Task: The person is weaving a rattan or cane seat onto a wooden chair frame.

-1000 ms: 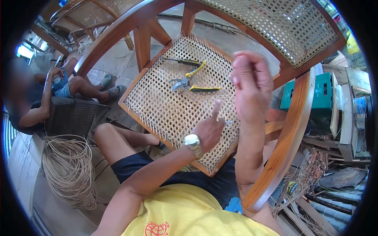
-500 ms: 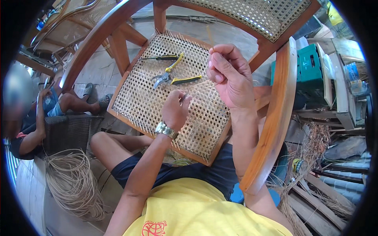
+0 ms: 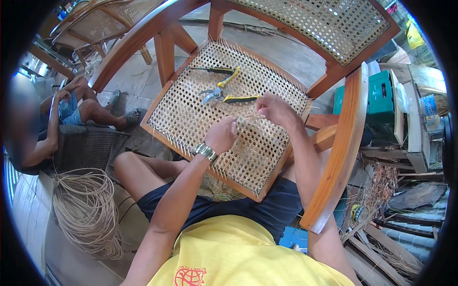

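A wooden armchair's woven cane seat lies before me, strand ends sticking up along its frame. My left hand, wearing a metal watch, is closed low over the middle of the seat; what its fingers hold is hidden. To its right, my right hand pinches a thin cane strand that stretches toward the left hand, just above the weave. Yellow-and-black pruning shears rest on the seat beyond my hands, jaws spread. Farther back lies a slim tool with a dark handle.
The chair's armrest curves past my right forearm, and its cane back rises at the far side. A coil of cane hangs at left, near a seated person. Green crates stand at right.
My right hand has come down from above the seat to near the weave, bringing the strand. A pointed metal tool seen at my left fingers is no longer visible. The view has shifted slightly.
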The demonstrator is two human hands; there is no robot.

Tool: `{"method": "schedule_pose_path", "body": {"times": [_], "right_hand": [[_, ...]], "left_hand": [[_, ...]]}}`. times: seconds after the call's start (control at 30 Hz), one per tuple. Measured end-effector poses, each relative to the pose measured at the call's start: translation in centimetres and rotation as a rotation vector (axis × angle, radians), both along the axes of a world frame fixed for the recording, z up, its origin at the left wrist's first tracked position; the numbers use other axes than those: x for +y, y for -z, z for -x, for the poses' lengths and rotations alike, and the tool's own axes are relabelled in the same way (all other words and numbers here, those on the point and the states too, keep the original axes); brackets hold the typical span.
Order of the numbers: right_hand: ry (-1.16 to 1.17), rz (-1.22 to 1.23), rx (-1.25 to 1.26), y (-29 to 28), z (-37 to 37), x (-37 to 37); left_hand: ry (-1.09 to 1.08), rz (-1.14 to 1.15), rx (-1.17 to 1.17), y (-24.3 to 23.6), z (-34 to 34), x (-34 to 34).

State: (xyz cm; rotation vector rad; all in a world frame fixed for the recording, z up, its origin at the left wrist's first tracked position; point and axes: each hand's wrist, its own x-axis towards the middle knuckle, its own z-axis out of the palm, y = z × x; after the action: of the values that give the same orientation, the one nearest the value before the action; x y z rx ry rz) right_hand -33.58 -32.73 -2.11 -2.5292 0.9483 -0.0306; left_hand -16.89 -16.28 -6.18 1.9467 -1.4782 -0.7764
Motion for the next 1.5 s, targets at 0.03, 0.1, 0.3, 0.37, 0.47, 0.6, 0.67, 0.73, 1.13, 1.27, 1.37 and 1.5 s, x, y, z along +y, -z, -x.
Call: {"method": "schedule_pose_path", "body": {"times": [0.03,0.1,0.3,0.37,0.47,0.6,0.67,0.73,1.13,1.27,1.37,1.5], "right_hand": [[-0.021,-0.004,-0.043,0.7,0.2,0.1],[0.000,0.063,-0.072,1.5,0.7,0.4],[0.028,0.108,-0.072,0.3,1.0,0.2],[0.022,0.123,-0.046,-0.1,0.6,0.2],[0.008,0.096,-0.111,-0.4,0.2,0.4],[-0.055,0.168,-0.140,-0.5,-0.1,0.3],[-0.066,0.174,-0.111,-0.3,-0.3,0.0],[-0.090,0.143,-0.091,0.1,-0.6,-0.4],[-0.170,0.020,-0.181,1.9,-0.5,0.2],[0.005,-0.056,-0.029,0.8,-0.2,-0.1],[0.170,-0.096,0.081,-0.3,-0.1,-0.4],[0.235,-0.127,0.146,-1.3,-1.0,0.5]], "left_hand": [[0.001,-0.004,0.000,0.2,0.3,-0.3],[-0.008,-0.053,-0.121,0.2,0.5,-0.8],[0.220,-0.292,0.207,-1.6,-1.5,-3.0],[0.193,-0.278,0.225,-2.0,-1.7,-3.6],[0.360,-0.430,0.119,-2.4,-2.3,-5.4],[0.131,-0.618,0.357,-3.1,-1.7,-7.6],[0.062,-0.603,0.351,-3.2,-0.5,-7.7],[-0.026,-0.579,0.332,-3.0,0.7,-7.2],[0.276,-0.575,-0.306,-0.2,-0.1,-7.9],[0.180,-0.387,-0.436,-0.3,0.6,-6.3],[0.100,-0.155,-0.324,-1.4,-0.6,-3.7],[-0.037,-0.238,-0.424,-3.5,-4.7,1.0]]}}
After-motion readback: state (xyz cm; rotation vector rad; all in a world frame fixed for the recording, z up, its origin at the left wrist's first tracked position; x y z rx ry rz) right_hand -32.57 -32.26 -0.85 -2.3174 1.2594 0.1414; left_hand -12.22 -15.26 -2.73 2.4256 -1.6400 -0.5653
